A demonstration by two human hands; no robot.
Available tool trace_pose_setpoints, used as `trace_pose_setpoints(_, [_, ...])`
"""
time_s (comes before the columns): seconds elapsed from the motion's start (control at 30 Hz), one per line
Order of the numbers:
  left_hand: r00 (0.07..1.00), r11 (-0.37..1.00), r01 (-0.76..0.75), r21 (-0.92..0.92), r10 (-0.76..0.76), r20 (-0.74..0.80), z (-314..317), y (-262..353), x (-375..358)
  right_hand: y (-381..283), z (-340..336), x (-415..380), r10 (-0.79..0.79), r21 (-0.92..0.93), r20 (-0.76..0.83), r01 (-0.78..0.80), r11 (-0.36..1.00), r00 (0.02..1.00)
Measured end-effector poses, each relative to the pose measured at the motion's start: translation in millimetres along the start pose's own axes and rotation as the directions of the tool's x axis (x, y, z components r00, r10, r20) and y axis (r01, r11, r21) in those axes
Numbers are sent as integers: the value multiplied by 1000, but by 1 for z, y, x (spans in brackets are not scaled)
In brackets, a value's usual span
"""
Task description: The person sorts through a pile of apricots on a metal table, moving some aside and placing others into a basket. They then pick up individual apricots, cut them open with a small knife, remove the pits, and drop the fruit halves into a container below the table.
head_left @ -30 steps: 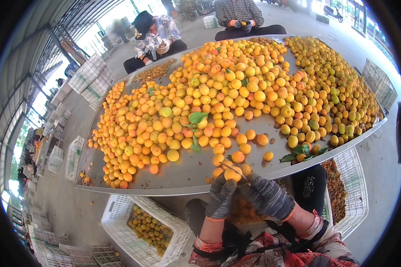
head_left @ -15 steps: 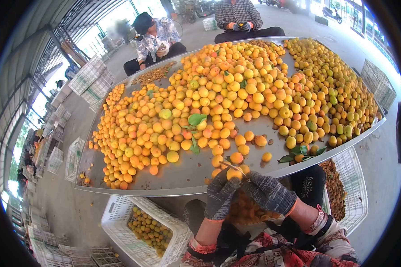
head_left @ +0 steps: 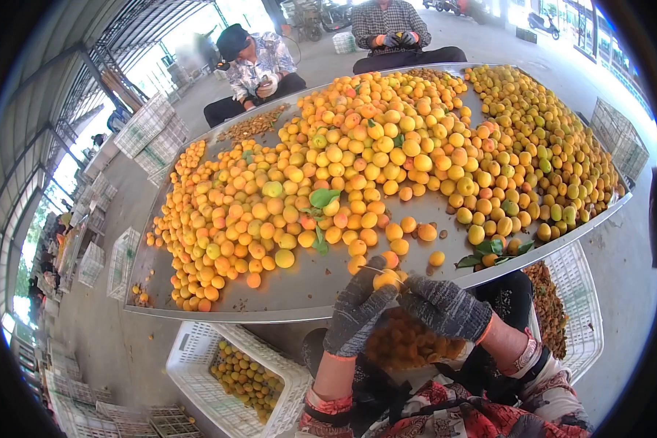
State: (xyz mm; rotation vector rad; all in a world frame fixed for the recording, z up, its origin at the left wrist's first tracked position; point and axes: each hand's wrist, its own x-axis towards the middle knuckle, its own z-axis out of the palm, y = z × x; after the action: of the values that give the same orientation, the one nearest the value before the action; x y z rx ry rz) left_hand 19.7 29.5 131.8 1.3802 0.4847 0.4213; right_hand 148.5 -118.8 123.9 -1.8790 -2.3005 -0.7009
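Just off the near edge of the metal table, I hold an orange-yellow apricot [head_left: 387, 279] between my two gloved hands. My left hand [head_left: 358, 314], in a dark grey knit glove, is closed against the fruit's left side. From the right, the fingers of my right hand [head_left: 447, 312] are pinched together at its edge. A thin pale strip [head_left: 371, 269] runs from the left fingertips over the apricot; I cannot tell what it is. Below the hands is a container of orange fruit pieces [head_left: 409, 339], partly hidden by the gloves.
A large heap of apricots [head_left: 328, 168] covers much of the metal table [head_left: 285, 298]. White crates with apricots [head_left: 248, 383] and brown pits [head_left: 546, 310] flank my legs. Leaves [head_left: 496, 248] lie near the table edge. Two people [head_left: 252, 66] [head_left: 392, 36] sit across the table.
My hands have tilted slightly and the left has shifted a little left and down, with the apricot still between them. The thin strip shows less of its length.
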Motion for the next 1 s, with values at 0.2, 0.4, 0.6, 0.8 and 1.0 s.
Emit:
trace_pose_setpoints(0.2, [930,931,-231,-281,127,-344,31,-15,3,-24,-8,25,340,400,-76,-284,871,937])
trace_pose_setpoints(0.4, [941,959,-278,61,285,-181,17,-37,2,-30,-5,21,664,892,182,-406,199,725])
trace_pose_setpoints(0.6, [995,998,-54,-40,50,-89,4,-5,1,-10,3,7,187,335,-82,-150,930,979])
trace_pose_setpoints(0.8, [940,932,-91,-351,-35,-338,32,-40,4,-28,-4,20,396,431,-48,-339,836,917])
trace_pose_setpoints(1.0, [988,996,-43,76,54,-146,17,-16,2,-19,3,7,493,689,76,-403,602,867])
